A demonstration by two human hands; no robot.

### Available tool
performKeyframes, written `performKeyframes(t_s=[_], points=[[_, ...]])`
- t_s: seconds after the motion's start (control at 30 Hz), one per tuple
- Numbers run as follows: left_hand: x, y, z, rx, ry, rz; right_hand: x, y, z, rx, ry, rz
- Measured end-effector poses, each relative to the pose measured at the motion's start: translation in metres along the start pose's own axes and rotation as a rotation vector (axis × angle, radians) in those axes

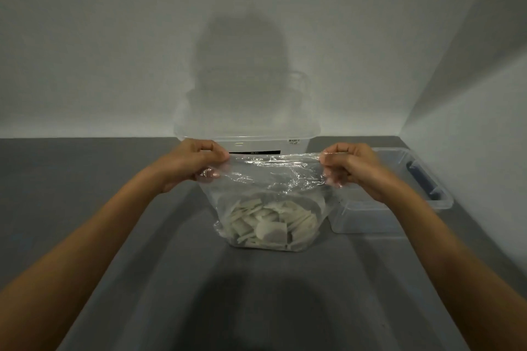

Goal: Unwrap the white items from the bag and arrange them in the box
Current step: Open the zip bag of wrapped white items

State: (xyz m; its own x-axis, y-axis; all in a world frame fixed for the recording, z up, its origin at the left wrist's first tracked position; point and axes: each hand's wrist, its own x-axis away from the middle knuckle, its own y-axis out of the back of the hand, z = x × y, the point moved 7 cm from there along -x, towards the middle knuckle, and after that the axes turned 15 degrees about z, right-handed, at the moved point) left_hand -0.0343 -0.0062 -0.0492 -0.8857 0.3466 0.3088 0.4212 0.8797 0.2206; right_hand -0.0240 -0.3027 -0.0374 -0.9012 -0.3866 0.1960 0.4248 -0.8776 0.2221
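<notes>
A clear plastic bag stands on the grey table, its bottom filled with several flat white items. My left hand grips the bag's top left corner and my right hand grips the top right corner, so the bag's mouth is stretched taut between them. Behind the bag stands a large clear plastic box against the wall, with a black label strip on its front.
A clear lid with a blue handle lies upside down on the table to the right of the bag, near the right wall. White walls close off the back and right. Grey tabletop stretches to the left and towards me.
</notes>
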Motion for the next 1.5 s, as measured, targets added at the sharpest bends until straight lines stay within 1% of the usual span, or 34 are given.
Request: performKeyframes(t_s=[0.07,0.13,0.2,0.27,0.33,0.4,0.43,0.5,0.53,0.57,0.6,0.63,0.67,0.73,0.8,0.87,0.97,1.1,1.23,1.3,1.4,1.5], points=[[0.003,0.003,-0.016,-0.323,0.003,-0.004,-0.001,0.001,0.009,0.075,0.033,0.021],[0.006,0.001,-0.047,-0.673,-0.059,-0.055,0.000,0.003,0.021,0.114,0.087,0.026],[0.004,-0.012,-0.078,-0.874,-0.160,-0.066,0.001,0.005,0.031,0.131,0.130,0.033],[-0.005,-0.029,-0.097,-0.969,-0.200,-0.017,0.002,0.004,0.038,0.165,0.149,0.043],[-0.015,-0.044,-0.105,-0.942,-0.222,0.058,0.004,0.003,0.040,0.194,0.142,0.064],[-0.023,-0.053,-0.111,-0.903,-0.258,0.077,0.007,0.004,0.042,0.254,0.134,0.049],[-0.025,-0.054,-0.110,-0.889,-0.259,0.078,0.010,0.008,0.045,0.341,0.141,-0.016],[-0.030,-0.054,-0.103,-0.825,-0.220,0.105,0.025,0.017,0.062,0.556,0.195,-0.284],[-0.032,-0.054,-0.099,-0.770,-0.195,0.128,0.038,0.017,0.073,0.593,0.262,-0.421],[-0.033,-0.054,-0.095,-0.711,-0.171,0.151,0.049,0.012,0.081,0.553,0.337,-0.505],[-0.034,-0.055,-0.092,-0.654,-0.154,0.172,0.056,0.004,0.084,0.481,0.388,-0.522],[-0.033,-0.057,-0.091,-0.602,-0.139,0.188,0.057,-0.009,0.083,0.419,0.400,-0.478],[-0.033,-0.058,-0.090,-0.558,-0.124,0.196,0.052,-0.024,0.077,0.362,0.374,-0.389],[-0.031,-0.062,-0.089,-0.492,-0.093,0.215,0.039,-0.058,0.054,0.266,0.245,-0.196],[-0.029,-0.067,-0.086,-0.435,-0.064,0.243,0.029,-0.077,0.031,0.190,0.111,-0.108],[-0.027,-0.070,-0.081,-0.380,-0.029,0.254,0.023,-0.085,0.018,0.047,0.043,-0.105],[-0.023,-0.069,-0.076,-0.277,0.008,0.290,0.021,-0.087,0.011,-0.176,0.051,-0.127],[-0.016,-0.073,-0.075,-0.174,0.041,0.421,0.027,-0.091,0.010,-0.342,0.092,-0.109],[-0.016,-0.072,-0.073,-0.131,0.042,0.418,0.031,-0.095,0.009,-0.512,0.091,-0.081],[-0.016,-0.072,-0.074,-0.144,0.016,0.395,0.030,-0.097,0.010,-0.530,0.085,-0.078],[-0.016,-0.076,-0.078,-0.224,-0.032,0.346,0.029,-0.096,0.010,-0.503,0.075,-0.119],[-0.016,-0.081,-0.078,-0.294,-0.063,0.337,0.027,-0.095,0.007,-0.506,0.064,-0.135]])
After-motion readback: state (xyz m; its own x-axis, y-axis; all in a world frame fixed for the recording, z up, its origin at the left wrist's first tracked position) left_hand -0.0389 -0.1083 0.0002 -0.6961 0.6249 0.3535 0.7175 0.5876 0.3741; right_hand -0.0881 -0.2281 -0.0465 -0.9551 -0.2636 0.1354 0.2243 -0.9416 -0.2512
